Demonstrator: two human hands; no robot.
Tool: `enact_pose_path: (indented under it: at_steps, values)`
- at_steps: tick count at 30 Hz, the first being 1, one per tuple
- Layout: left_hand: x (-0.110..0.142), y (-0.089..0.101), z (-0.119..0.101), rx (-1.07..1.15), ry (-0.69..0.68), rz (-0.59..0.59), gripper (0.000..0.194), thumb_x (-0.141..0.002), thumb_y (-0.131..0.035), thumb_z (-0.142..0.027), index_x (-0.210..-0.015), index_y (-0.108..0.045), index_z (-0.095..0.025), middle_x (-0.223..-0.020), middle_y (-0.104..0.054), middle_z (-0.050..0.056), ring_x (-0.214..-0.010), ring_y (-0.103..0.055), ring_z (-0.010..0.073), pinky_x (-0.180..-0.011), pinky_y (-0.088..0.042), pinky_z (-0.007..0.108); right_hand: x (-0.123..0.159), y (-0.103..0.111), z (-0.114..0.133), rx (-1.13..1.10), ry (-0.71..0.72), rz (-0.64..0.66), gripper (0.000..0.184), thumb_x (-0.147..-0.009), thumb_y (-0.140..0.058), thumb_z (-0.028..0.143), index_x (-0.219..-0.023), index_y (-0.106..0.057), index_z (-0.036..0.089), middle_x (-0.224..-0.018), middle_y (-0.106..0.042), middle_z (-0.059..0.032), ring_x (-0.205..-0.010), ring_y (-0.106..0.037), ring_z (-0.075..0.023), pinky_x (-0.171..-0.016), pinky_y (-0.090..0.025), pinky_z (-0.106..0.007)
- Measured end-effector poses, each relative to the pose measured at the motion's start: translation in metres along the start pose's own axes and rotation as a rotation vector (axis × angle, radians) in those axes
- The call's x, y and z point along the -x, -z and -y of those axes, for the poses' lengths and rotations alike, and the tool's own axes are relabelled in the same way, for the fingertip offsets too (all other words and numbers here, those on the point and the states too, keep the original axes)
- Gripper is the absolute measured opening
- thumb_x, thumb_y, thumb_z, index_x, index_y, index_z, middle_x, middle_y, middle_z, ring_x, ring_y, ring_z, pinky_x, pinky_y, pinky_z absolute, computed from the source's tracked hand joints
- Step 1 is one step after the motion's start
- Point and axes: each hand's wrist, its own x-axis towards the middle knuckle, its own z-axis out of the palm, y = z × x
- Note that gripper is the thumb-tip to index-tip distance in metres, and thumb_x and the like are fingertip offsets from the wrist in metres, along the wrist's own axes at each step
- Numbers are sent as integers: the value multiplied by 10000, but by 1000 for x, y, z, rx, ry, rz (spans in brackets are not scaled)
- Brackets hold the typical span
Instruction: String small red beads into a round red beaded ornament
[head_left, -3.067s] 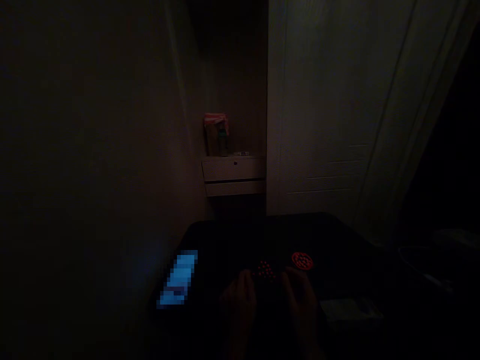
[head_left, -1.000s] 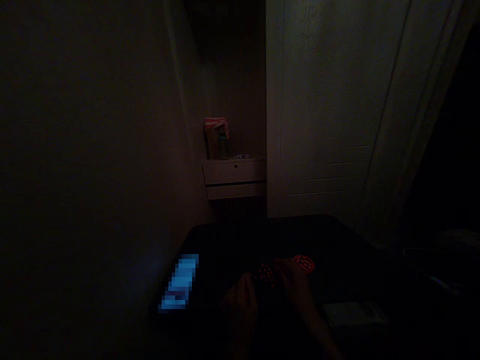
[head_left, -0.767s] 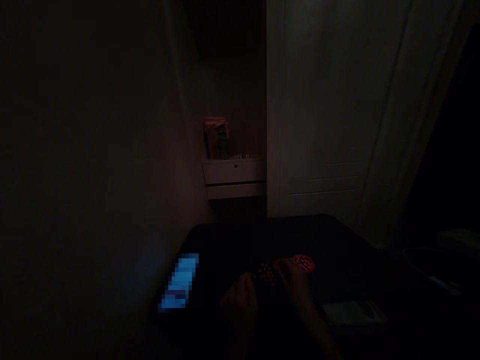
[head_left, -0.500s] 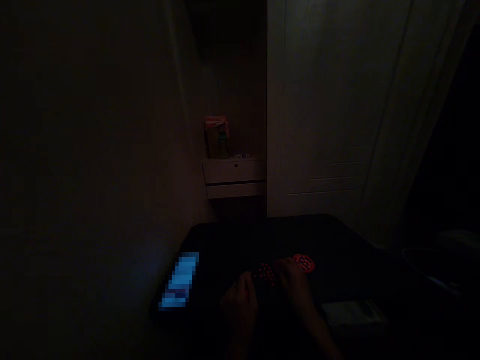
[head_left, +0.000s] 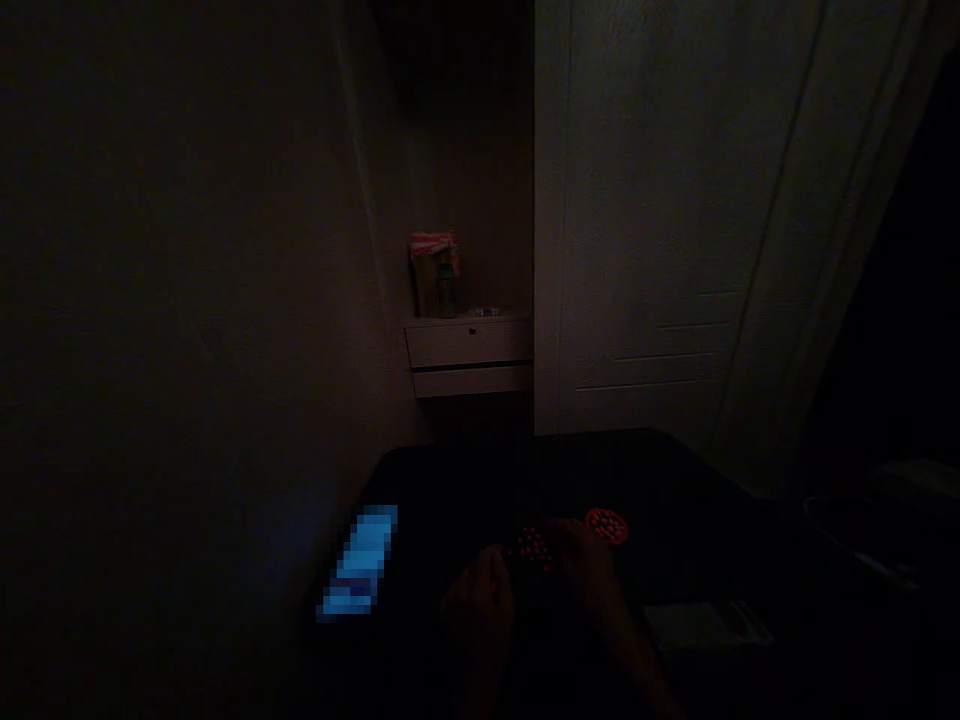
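In the dim light my left hand [head_left: 480,600] rests low over the dark table, its fingers curled into a pinch. A faint red spot shows by its fingertips; what it is I cannot make out. My right hand [head_left: 586,560] is beside it on the right, fingers bent inward and closed, their tips lost in shadow. Between the hands lie several small red beads [head_left: 534,548] scattered on the dark surface. Just beyond my right hand is a small round dish [head_left: 606,526] with a red rim and more small red pieces inside.
A lit phone [head_left: 360,562] lies at the table's left edge by the wall. A pale flat box [head_left: 705,625] is right of my right forearm. Behind the table [head_left: 480,475] are a small drawer unit [head_left: 471,345] and a large pale cabinet panel [head_left: 645,220].
Both hands stay in nearly the same place, and the beads and dish look unmoved. My right hand's fingers have shifted very slightly.
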Motion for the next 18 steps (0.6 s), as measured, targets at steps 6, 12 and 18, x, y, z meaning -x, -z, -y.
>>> enact_pose_path:
  at_steps: [6,12,18]
  values:
    - [1,0,1,16,12,13,322,-1026,-407,-242,-958,-720,-213,-799,-795,32,-648,-740,165,-581,-513,229,1,1,2,-13,-1,-22,263,-899,-520,243,-971,-770,204,-961,-795,-110,-909,-740,-285,-834,-564,-413]
    - [3,-3,3,25,14,20,322,-1028,-401,-248,-978,-717,-205,-813,-795,41,-664,-744,175,-597,-527,239,2,3,4,-21,24,-40,266,-896,-503,229,-981,-752,186,-964,-778,-115,-916,-729,-273,-841,-561,-416]
    - [4,-3,3,22,14,13,312,-1023,-418,-253,-960,-720,-205,-782,-788,43,-648,-740,174,-597,-536,235,2,4,7,-13,51,-31,263,-826,-516,150,-877,-769,197,-911,-757,-96,-873,-717,-258,-812,-556,-395]
